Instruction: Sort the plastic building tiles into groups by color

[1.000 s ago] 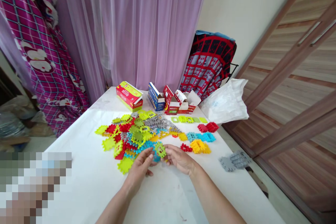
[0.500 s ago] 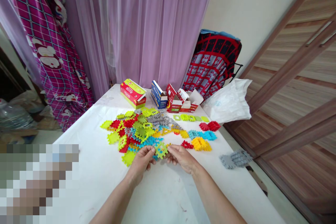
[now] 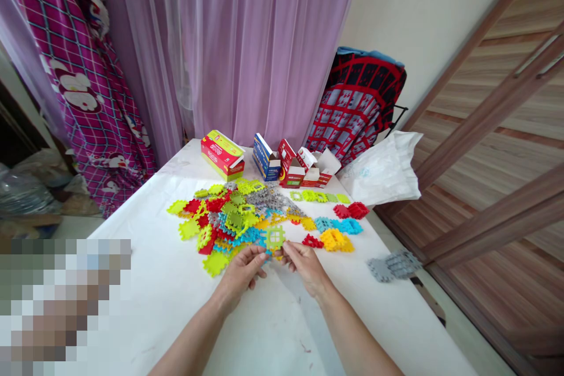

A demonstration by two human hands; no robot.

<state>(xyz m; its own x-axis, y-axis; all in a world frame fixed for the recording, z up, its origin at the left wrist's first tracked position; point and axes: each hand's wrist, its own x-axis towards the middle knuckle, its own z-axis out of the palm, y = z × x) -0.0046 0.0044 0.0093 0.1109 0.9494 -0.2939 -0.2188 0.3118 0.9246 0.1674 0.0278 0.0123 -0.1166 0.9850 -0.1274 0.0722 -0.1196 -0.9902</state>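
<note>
Between my two hands a light green notched plastic piece (image 3: 275,238) with a window-like cutout stands tilted up. The fingertips of my right hand (image 3: 304,264) pinch its lower right edge. My left hand (image 3: 241,273) has thumb and fingers pressed together at its lower left edge. Just beyond lies a heap of interlocking pieces (image 3: 233,217) in green, red, blue, yellow and grey. Right of my hands lie yellow pieces (image 3: 335,240), blue pieces (image 3: 350,226), red pieces (image 3: 356,210) and a row of green pieces (image 3: 315,196).
Grey pieces (image 3: 394,266) lie near the right edge of the white table (image 3: 158,305). At the back stand a red and yellow box (image 3: 222,155), a blue box (image 3: 265,158) and open red boxes (image 3: 291,170). A white bag (image 3: 383,170) sits at the back right.
The green piece has shifted slightly right and up and been turned, so its window cutout now faces me more squarely. My left hand has moved slightly right.
</note>
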